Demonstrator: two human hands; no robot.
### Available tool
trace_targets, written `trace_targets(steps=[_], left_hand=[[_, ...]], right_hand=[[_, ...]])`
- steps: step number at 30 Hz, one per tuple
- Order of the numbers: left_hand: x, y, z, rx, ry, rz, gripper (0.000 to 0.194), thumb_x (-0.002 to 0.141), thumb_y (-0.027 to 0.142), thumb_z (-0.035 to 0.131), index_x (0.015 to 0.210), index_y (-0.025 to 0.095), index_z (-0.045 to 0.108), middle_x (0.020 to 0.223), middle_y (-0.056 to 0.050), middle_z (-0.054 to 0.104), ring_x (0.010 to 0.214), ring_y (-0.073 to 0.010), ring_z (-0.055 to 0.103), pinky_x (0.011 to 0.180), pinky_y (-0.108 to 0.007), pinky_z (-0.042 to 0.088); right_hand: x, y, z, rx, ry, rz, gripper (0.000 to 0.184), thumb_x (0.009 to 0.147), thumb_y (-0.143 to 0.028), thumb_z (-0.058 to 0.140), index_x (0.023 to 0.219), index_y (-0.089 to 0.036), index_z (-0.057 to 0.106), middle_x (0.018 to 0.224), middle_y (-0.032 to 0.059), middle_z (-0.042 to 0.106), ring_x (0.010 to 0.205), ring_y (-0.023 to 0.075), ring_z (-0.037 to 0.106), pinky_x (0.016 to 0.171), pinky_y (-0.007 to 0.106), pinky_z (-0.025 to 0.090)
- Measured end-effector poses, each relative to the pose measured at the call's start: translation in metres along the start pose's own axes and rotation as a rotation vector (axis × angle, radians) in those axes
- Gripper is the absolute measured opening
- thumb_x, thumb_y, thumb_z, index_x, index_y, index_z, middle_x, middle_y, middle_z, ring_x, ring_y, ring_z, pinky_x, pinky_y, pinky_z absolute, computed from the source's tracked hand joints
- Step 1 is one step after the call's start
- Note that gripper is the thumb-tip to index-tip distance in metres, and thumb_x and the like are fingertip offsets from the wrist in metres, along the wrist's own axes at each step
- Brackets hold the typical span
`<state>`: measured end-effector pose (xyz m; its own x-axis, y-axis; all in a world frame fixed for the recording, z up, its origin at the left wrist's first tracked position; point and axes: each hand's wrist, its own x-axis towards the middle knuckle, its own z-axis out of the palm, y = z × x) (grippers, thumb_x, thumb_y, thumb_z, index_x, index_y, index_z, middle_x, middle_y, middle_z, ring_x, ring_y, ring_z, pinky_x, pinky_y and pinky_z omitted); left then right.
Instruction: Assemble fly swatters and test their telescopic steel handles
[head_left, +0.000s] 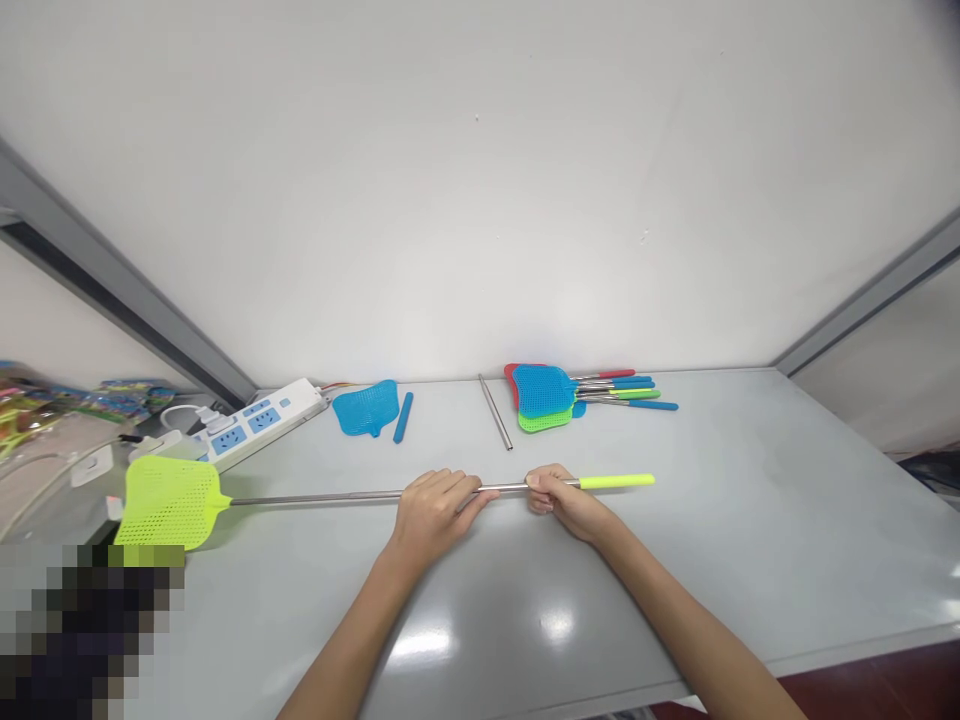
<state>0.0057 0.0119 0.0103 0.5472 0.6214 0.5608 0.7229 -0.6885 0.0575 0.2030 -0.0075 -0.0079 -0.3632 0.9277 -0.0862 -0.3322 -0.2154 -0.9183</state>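
A yellow-green fly swatter point(315, 498) with a long metal telescopic rod lies crosswise in front of me, its mesh head at the left and its handle at the right. My left hand point(435, 510) is wrapped over the middle of the rod. Close to the handle, my right hand point(559, 497) grips the same rod with thumb and fingers. Beyond them on the table are a loose blue swatter head point(367, 408), a blue handle point(403, 417) and a bare metal rod point(496, 412). To their right, several swatters point(547, 390) in blue, red and green are piled together.
A white power strip point(262, 420) with plugs sits at the back left of the grey table point(750, 520). Packaged items point(90, 410) lie at the far left. The white wall point(480, 200) rises behind the table. A pixelated patch covers the lower left.
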Motion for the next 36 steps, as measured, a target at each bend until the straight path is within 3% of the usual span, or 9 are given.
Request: trace_targets(steps=[14,22,36], left_hand=[[-0.001,-0.006,-0.005,0.007,0.109,0.008,0.017,0.072,0.035,0.052,0.065,0.02,0.056,0.049,0.003,0.053,0.047,-0.0086,0.046,0.052,-0.023,0.03],[-0.002,-0.006,-0.007,0.139,0.09,0.051,0.021,0.073,0.032,0.049,0.056,0.019,0.049,0.045,0.004,0.048,0.044,-0.0088,0.042,0.05,-0.024,0.026],[0.0,-0.008,-0.01,0.082,0.063,0.044,0.027,0.073,0.034,0.049,0.052,0.018,0.047,0.044,0.004,0.048,0.042,-0.0076,0.041,0.049,-0.023,0.027]], right_hand=[[-0.003,-0.005,-0.007,-0.052,0.064,-0.055,0.03,0.069,-0.023,0.045,0.042,-0.017,0.032,0.042,-0.0041,0.026,0.042,0.0082,0.026,0.046,0.026,0.016],[-0.003,-0.011,-0.008,-0.157,-0.012,-0.05,0.032,0.072,-0.023,0.041,0.042,-0.017,0.034,0.04,-0.0042,0.027,0.041,0.0076,0.024,0.045,0.026,0.015],[-0.006,-0.016,-0.012,-0.302,-0.043,-0.099,0.034,0.074,-0.019,0.037,0.041,-0.016,0.034,0.039,-0.0042,0.029,0.04,0.007,0.024,0.044,0.026,0.016]])
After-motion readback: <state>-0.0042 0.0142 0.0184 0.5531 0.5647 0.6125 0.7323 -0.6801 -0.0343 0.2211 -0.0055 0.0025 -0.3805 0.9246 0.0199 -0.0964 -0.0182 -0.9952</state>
